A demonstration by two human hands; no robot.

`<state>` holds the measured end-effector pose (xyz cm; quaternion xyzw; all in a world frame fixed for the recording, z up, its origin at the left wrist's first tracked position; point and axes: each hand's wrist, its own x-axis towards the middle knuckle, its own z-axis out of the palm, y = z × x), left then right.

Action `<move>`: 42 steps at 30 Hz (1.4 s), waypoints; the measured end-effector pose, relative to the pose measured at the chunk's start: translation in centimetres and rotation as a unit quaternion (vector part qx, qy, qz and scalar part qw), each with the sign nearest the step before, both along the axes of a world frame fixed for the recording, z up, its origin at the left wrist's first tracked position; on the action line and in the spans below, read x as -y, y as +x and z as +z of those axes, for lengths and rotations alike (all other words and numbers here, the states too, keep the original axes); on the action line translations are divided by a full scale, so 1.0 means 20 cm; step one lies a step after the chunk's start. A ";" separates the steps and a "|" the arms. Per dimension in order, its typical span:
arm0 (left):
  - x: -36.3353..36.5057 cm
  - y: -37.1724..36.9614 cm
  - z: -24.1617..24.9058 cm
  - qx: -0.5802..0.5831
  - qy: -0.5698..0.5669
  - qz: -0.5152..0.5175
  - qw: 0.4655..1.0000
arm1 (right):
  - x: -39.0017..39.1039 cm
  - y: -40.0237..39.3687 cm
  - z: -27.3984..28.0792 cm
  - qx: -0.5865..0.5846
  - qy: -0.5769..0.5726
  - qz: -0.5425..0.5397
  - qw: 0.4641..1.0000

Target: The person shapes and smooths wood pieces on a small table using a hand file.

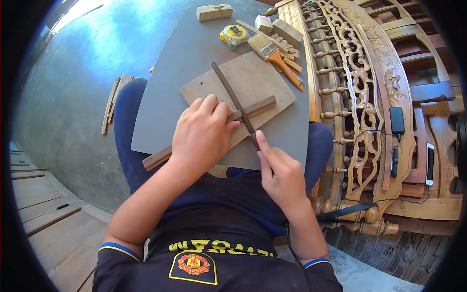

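Observation:
My left hand (204, 127) is closed round a brown wooden strip (259, 104), which lies slantwise over a flat wooden board (243, 73). One end of the strip reaches past my wrist to the lower left. My right hand (279, 170) grips the near end of a long, thin dark file (226, 85). The file crosses over the strip just right of my left fingers and points up and to the left. The board rests on a grey panel (163, 107) across my lap.
On the panel's far side are a wood block (214, 12), a yellow tape measure (234, 35), an orange-handled brush (276, 57) and small wood pieces (287, 46). Carved wooden furniture (360, 63) stands at right, with a phone (430, 164) on it. Wood strips (113, 104) lie on the floor at left.

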<state>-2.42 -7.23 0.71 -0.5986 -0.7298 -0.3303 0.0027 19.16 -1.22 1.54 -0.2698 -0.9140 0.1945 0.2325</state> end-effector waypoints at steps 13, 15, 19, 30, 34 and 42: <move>-0.04 -0.04 -0.02 -0.004 0.014 0.040 0.999 | 0.03 0.27 0.08 0.066 -0.047 -0.059 0.995; -0.03 -0.06 -0.02 -0.002 0.010 0.047 0.999 | 0.07 0.29 0.06 0.028 -0.042 -0.016 0.999; -0.02 -0.05 -0.01 0.005 0.001 0.033 0.999 | 0.12 0.26 0.05 0.006 -0.018 0.007 1.000; -0.02 -0.01 -0.02 0.005 0.000 0.058 0.998 | 0.11 0.15 0.02 0.004 -0.023 -0.018 1.000; -0.01 -0.04 -0.01 0.000 -0.004 0.038 0.999 | 0.12 0.20 0.08 0.009 -0.013 -0.012 1.000; -0.01 -0.02 -0.02 0.000 -0.001 0.049 0.999 | 0.02 0.06 0.04 0.013 -0.012 -0.013 1.000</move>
